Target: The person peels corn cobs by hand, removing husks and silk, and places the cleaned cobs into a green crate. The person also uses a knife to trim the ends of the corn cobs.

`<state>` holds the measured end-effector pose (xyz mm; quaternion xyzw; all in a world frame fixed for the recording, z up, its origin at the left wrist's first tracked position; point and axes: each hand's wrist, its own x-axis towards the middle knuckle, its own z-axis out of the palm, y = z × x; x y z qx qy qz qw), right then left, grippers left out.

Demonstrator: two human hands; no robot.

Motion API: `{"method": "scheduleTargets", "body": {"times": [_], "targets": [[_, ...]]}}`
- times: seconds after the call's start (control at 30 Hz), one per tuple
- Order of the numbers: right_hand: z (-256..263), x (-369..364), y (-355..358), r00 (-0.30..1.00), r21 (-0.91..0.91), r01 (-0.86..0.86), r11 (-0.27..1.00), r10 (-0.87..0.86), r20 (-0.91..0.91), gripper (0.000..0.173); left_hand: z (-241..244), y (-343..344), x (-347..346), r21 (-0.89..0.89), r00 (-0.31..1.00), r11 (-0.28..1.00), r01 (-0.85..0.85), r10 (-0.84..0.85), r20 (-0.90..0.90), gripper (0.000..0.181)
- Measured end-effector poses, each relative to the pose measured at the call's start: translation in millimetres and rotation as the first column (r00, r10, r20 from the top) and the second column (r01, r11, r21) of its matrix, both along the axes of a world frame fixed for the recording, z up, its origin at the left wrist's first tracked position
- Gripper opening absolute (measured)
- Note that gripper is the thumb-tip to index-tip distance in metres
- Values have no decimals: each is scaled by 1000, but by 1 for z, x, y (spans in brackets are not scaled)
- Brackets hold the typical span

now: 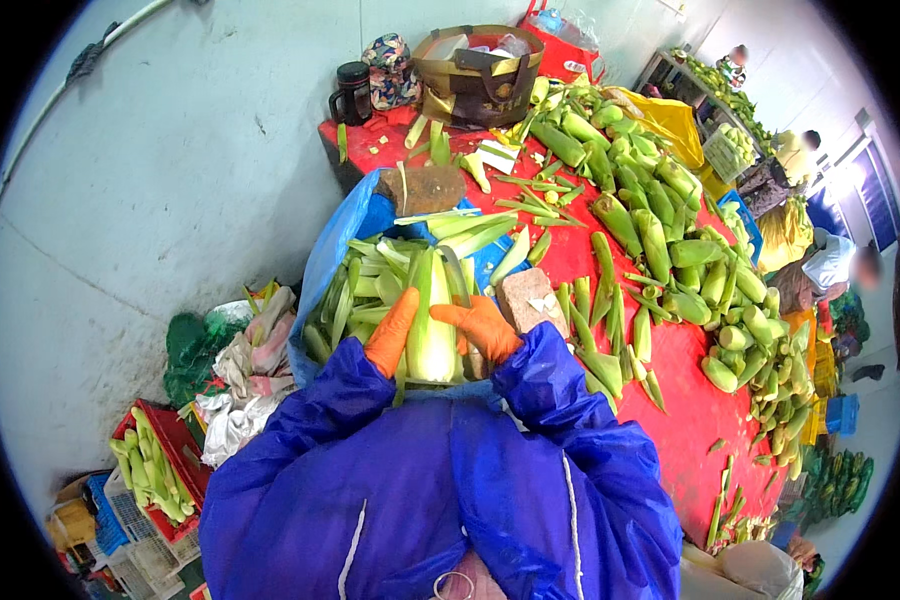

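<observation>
An ear of corn (431, 330) in pale green husk stands before me over a blue bag (326, 262) full of stripped husk leaves (349, 296). My left hand (392, 334), in an orange glove, grips the ear along its left side. My right hand (484, 328), gloved alike, holds a knife (456, 271) with a curved grey blade, which rises beside the ear. The right thumb reaches to the husk. The knife's handle is mostly hidden by the fingers.
Unhusked corn (652, 232) is heaped along the red table (667, 375). One brick (529, 296) lies to the right, another (429, 189) beyond the bag. A tote bag (480, 82) and dark mug (354, 94) stand behind. A red crate (187, 465) holds corn. People work at far right.
</observation>
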<state>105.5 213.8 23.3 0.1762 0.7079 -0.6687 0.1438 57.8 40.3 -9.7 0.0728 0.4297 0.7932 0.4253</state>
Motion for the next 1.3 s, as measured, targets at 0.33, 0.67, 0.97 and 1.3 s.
{"method": "scheduleTargets", "body": {"times": [0.33,0.67,0.97,1.3], "targets": [[-5,7,7,1000,60,-18,998,19,-8,25,-8,13,-1,-86,988,989,-122,113,-103,48],[-35,10,6,944,-164,326,931,-330,7,15,-18,11,-9,-17,998,1000,7,-8,-59,60],[-22,8,-11,962,-324,258,910,-274,-3,16,-38,24,-8,-6,985,986,-167,167,30,58],[-43,-7,88,956,271,294,917,-290,-55,28,-29,-9,-27,41,959,959,-282,282,5,53]]}}
